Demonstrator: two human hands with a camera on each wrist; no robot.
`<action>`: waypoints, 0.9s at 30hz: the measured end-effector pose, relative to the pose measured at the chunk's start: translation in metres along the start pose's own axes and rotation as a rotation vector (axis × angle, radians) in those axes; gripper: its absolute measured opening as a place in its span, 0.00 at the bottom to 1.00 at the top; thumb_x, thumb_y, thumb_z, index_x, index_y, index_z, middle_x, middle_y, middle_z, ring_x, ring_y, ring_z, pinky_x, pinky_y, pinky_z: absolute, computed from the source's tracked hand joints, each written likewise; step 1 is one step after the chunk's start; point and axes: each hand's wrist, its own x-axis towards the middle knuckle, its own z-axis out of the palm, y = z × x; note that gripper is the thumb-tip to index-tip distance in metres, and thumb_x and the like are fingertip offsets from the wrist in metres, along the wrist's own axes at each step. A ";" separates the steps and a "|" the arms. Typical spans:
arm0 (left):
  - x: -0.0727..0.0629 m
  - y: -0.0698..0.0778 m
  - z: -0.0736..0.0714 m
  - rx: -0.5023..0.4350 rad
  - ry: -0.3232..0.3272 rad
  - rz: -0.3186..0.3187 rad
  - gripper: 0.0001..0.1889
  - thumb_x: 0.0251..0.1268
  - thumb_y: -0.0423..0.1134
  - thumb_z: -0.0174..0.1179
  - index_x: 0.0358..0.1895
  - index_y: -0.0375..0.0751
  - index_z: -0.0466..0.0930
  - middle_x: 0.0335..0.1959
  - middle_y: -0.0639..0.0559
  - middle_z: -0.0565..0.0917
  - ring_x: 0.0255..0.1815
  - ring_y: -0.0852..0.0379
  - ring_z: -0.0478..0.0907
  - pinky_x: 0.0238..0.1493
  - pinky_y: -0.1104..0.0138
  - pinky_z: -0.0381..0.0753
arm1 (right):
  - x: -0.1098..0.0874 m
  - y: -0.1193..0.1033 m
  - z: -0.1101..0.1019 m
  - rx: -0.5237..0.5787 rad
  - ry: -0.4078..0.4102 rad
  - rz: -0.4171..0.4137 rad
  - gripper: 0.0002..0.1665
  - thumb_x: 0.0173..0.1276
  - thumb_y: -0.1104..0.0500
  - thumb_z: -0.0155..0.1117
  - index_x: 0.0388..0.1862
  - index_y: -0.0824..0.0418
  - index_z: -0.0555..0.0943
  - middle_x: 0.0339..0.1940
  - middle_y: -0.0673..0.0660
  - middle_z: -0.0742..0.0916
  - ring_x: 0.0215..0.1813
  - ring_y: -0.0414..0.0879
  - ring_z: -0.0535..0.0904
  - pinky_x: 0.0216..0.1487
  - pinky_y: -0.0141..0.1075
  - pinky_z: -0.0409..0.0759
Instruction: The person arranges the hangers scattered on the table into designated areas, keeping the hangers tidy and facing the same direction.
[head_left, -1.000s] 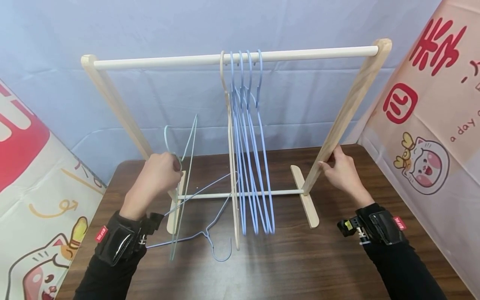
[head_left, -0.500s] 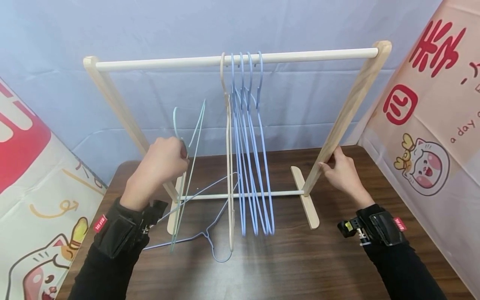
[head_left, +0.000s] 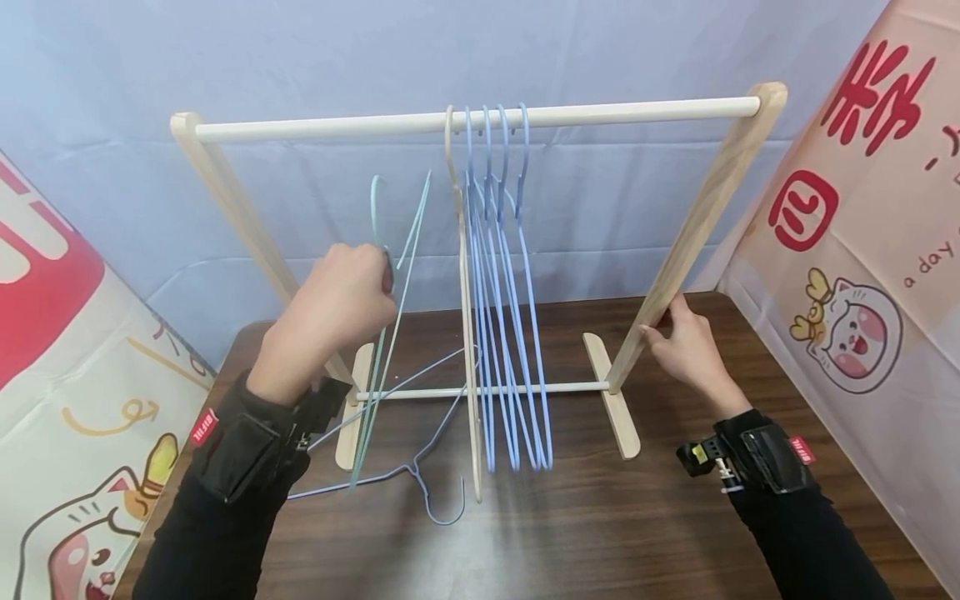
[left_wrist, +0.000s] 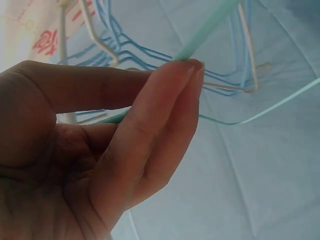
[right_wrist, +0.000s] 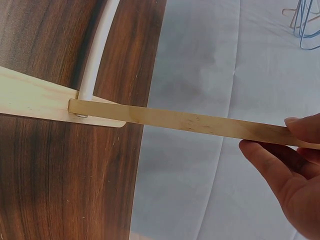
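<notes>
My left hand [head_left: 337, 292] pinches a mint-green clothes hanger [head_left: 375, 200] near the base of its hook, its hook end raised below the rack's top rail. In the left wrist view the green hook [left_wrist: 210, 27] rises from between thumb and fingers. My right hand [head_left: 690, 346] grips the right upright [head_left: 693, 225] of the wooden clothes rack low down; in the right wrist view thumb and fingers lie on either side of the post [right_wrist: 190, 122]. On the white rail [head_left: 637, 110] hang a cream hanger [head_left: 467, 292] and several blue hangers [head_left: 517, 292], right of the green one.
A loose blue hanger [head_left: 420, 467] lies on the brown table [head_left: 562, 533], partly under the left forearm, its hook toward the front. The rack's lower bar [head_left: 562, 387] crosses between its two feet. Behind stands a pale blue cloth [head_left: 337, 58], with printed panels at both sides.
My left hand has lifted the green hanger up and to the right, toward the rail. The cream hanger swayed slightly. My right hand stays on the upright.
</notes>
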 end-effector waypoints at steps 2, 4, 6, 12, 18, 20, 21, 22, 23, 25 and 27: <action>0.000 0.003 -0.003 0.007 0.009 0.008 0.11 0.31 0.23 0.41 0.11 0.45 0.55 0.10 0.58 0.52 0.17 0.59 0.49 0.17 0.69 0.53 | 0.000 0.000 0.000 0.001 -0.001 0.005 0.26 0.62 0.69 0.57 0.57 0.73 0.61 0.38 0.73 0.78 0.41 0.67 0.77 0.32 0.50 0.74; 0.001 0.006 -0.006 0.015 0.013 0.013 0.11 0.31 0.24 0.41 0.11 0.45 0.55 0.11 0.57 0.51 0.18 0.59 0.49 0.18 0.68 0.52 | 0.000 0.000 0.000 0.001 -0.002 0.007 0.26 0.62 0.69 0.57 0.57 0.72 0.61 0.38 0.73 0.78 0.42 0.67 0.77 0.32 0.51 0.74; 0.001 0.009 -0.008 0.018 0.014 0.011 0.11 0.32 0.24 0.41 0.11 0.45 0.55 0.11 0.57 0.50 0.18 0.59 0.48 0.18 0.68 0.51 | 0.000 0.000 0.000 0.001 -0.002 0.007 0.26 0.62 0.69 0.57 0.57 0.72 0.61 0.38 0.73 0.78 0.42 0.67 0.76 0.33 0.51 0.74; 0.002 0.021 -0.017 0.022 0.001 0.002 0.10 0.34 0.24 0.41 0.12 0.44 0.57 0.11 0.57 0.52 0.18 0.59 0.50 0.19 0.67 0.54 | 0.000 0.000 0.000 0.004 0.000 0.001 0.27 0.62 0.69 0.58 0.57 0.72 0.61 0.38 0.73 0.78 0.42 0.67 0.76 0.33 0.51 0.74; 0.003 0.029 -0.024 0.042 0.019 0.015 0.10 0.34 0.23 0.41 0.12 0.43 0.56 0.11 0.56 0.51 0.18 0.58 0.49 0.20 0.67 0.54 | 0.000 0.001 0.000 0.002 0.001 -0.006 0.26 0.62 0.69 0.57 0.57 0.73 0.61 0.37 0.73 0.78 0.42 0.67 0.76 0.33 0.51 0.74; 0.004 0.030 -0.025 0.048 0.026 0.021 0.10 0.34 0.23 0.40 0.12 0.43 0.55 0.12 0.56 0.50 0.19 0.59 0.48 0.20 0.67 0.52 | 0.000 0.001 0.000 0.002 0.001 -0.005 0.26 0.62 0.69 0.57 0.57 0.73 0.61 0.37 0.73 0.78 0.42 0.67 0.76 0.33 0.51 0.74; 0.005 0.031 -0.026 0.049 0.029 0.021 0.10 0.33 0.23 0.40 0.12 0.43 0.55 0.12 0.56 0.49 0.19 0.59 0.47 0.19 0.68 0.51 | 0.000 0.001 0.000 0.003 0.001 -0.004 0.26 0.62 0.69 0.57 0.57 0.73 0.61 0.37 0.73 0.78 0.42 0.67 0.76 0.33 0.51 0.74; 0.006 0.032 -0.027 0.051 0.032 0.024 0.10 0.33 0.23 0.40 0.12 0.43 0.54 0.12 0.56 0.49 0.19 0.59 0.47 0.19 0.68 0.50 | 0.000 0.000 0.000 0.004 0.000 -0.002 0.26 0.62 0.69 0.57 0.57 0.72 0.61 0.38 0.73 0.78 0.42 0.67 0.76 0.33 0.51 0.74; 0.007 0.033 -0.027 0.051 0.031 0.026 0.10 0.33 0.23 0.40 0.12 0.43 0.54 0.13 0.56 0.49 0.19 0.59 0.46 0.19 0.68 0.50 | 0.000 0.000 0.000 0.005 0.001 -0.001 0.26 0.62 0.69 0.57 0.57 0.73 0.61 0.38 0.73 0.78 0.42 0.67 0.76 0.33 0.51 0.74; 0.009 0.035 -0.029 0.050 0.029 0.032 0.10 0.33 0.23 0.39 0.12 0.43 0.53 0.13 0.56 0.48 0.19 0.59 0.45 0.19 0.69 0.49 | 0.000 0.000 0.000 0.006 -0.001 0.004 0.26 0.62 0.69 0.57 0.57 0.72 0.61 0.38 0.73 0.78 0.42 0.67 0.76 0.33 0.52 0.74; 0.011 0.038 -0.031 0.056 0.030 0.036 0.10 0.33 0.23 0.39 0.12 0.43 0.54 0.13 0.56 0.49 0.19 0.59 0.45 0.19 0.69 0.49 | 0.000 0.000 0.000 0.008 -0.004 0.005 0.27 0.62 0.69 0.57 0.58 0.72 0.61 0.38 0.73 0.78 0.43 0.68 0.76 0.33 0.52 0.74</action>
